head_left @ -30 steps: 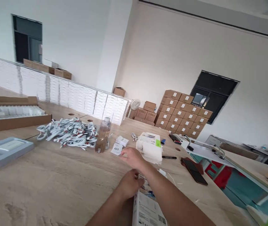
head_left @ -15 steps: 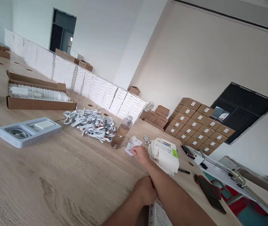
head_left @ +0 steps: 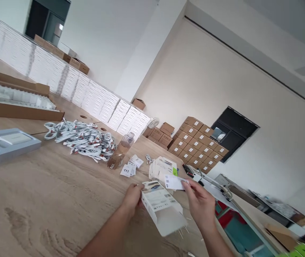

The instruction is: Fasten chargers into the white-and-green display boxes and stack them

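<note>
My left hand [head_left: 133, 197] grips the far end of a white printed carton [head_left: 159, 198], whose near end gapes with its flap hanging down. Pinched between thumb and fingers of my right hand [head_left: 201, 200] is a small white printed card [head_left: 174, 182], held just above and to the right of the carton. More such cards [head_left: 131, 167] lie loosely piled on the table beyond my left hand. Behind the carton rests a stack of flat white cartons [head_left: 163, 167] with a green patch on top.
A brownish plastic bottle [head_left: 120, 150] stands beside a heap of white cables [head_left: 84, 140]. To the left are a tray with a charger [head_left: 10, 150] and a cardboard box of chargers [head_left: 21, 113]. White boxes [head_left: 88, 94] line the far edge; brown cartons [head_left: 195, 142] are stacked behind.
My right hand has come back from the card pile with a card in it. My left hand has raised the carton into view. The camera view has swung to the right.
</note>
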`<control>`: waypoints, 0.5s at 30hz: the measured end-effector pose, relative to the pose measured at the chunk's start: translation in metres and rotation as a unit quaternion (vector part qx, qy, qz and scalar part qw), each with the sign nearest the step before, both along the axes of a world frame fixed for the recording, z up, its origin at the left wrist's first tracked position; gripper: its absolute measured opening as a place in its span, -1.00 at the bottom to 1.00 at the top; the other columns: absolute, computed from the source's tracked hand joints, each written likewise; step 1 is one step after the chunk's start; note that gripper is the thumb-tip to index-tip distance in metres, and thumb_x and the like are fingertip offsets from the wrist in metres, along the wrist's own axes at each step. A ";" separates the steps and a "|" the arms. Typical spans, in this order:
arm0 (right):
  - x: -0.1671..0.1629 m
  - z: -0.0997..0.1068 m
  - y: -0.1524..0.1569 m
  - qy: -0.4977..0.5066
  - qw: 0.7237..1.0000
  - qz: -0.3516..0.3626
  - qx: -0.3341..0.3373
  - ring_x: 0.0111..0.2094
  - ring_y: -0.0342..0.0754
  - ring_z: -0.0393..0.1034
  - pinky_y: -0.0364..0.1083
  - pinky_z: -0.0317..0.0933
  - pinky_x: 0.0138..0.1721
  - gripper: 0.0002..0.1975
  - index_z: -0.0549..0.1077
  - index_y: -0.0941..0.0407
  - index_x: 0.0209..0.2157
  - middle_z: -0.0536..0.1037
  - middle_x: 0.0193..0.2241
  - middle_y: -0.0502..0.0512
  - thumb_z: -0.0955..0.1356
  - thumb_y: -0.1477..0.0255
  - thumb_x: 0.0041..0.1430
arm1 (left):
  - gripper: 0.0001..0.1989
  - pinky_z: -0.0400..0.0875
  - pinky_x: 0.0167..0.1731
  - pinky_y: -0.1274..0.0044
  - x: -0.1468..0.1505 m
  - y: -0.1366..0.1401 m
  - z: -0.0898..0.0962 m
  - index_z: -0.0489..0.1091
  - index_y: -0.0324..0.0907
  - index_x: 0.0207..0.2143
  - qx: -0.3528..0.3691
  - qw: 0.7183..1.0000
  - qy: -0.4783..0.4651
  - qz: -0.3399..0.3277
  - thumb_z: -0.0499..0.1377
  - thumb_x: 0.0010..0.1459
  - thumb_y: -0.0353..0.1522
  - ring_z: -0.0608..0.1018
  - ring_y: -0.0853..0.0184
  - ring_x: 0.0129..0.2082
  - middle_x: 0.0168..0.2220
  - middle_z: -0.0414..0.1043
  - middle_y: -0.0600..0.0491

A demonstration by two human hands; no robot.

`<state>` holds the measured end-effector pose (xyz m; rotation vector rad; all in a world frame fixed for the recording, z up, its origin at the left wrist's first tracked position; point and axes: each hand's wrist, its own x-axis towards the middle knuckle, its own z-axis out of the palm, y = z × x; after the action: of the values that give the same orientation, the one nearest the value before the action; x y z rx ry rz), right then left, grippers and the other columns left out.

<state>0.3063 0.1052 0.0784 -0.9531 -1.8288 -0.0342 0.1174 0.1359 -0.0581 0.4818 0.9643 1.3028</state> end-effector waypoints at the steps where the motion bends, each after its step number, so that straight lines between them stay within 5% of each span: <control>1: 0.015 0.003 -0.013 -0.011 1.000 0.003 0.014 -0.25 0.05 0.51 -0.04 0.39 -0.18 -0.81 0.57 0.09 -0.23 0.62 -0.26 0.13 0.38 0.32 0.18 | -0.69 0.52 -0.28 0.39 -0.002 0.001 0.000 0.36 -0.21 -0.01 -0.003 1.000 -0.009 0.004 0.14 0.26 -0.25 0.56 0.30 -0.25 -0.11 0.47 -0.03; 5: 0.049 0.002 -0.052 -0.117 0.991 0.047 0.037 -0.10 0.07 0.48 0.00 0.39 -0.10 -0.77 0.54 0.01 -0.11 0.58 -0.14 0.14 0.33 0.47 0.23 | -0.71 0.52 -0.30 0.40 -0.004 0.000 -0.001 0.37 -0.23 -0.04 -0.013 0.999 -0.038 0.008 0.14 0.26 -0.25 0.56 0.32 -0.28 -0.13 0.47 -0.02; 11: 0.022 -0.013 -0.070 -0.256 0.966 0.029 0.005 0.17 0.12 0.27 0.13 0.27 0.12 -0.63 0.41 -0.07 0.09 0.43 0.12 0.11 0.23 0.44 0.30 | -0.72 0.52 -0.31 0.41 -0.004 -0.012 0.007 0.38 -0.23 -0.05 0.004 0.999 -0.047 -0.002 0.15 0.26 -0.25 0.55 0.32 -0.28 -0.14 0.47 -0.01; 15: 0.017 -0.034 -0.073 -0.177 0.984 -0.006 -0.013 0.28 0.17 0.10 0.18 0.16 0.21 -0.51 0.18 -0.02 0.26 0.20 0.29 0.13 0.21 0.34 0.32 | -0.72 0.53 -0.28 0.39 -0.010 -0.033 0.027 0.38 -0.22 -0.03 0.030 0.998 -0.053 0.025 0.15 0.26 -0.27 0.56 0.30 -0.24 -0.10 0.47 -0.03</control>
<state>0.3229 0.0319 0.0442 -1.0257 -2.1521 -0.1996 0.1074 0.1033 -0.0307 0.4317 0.8561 1.3918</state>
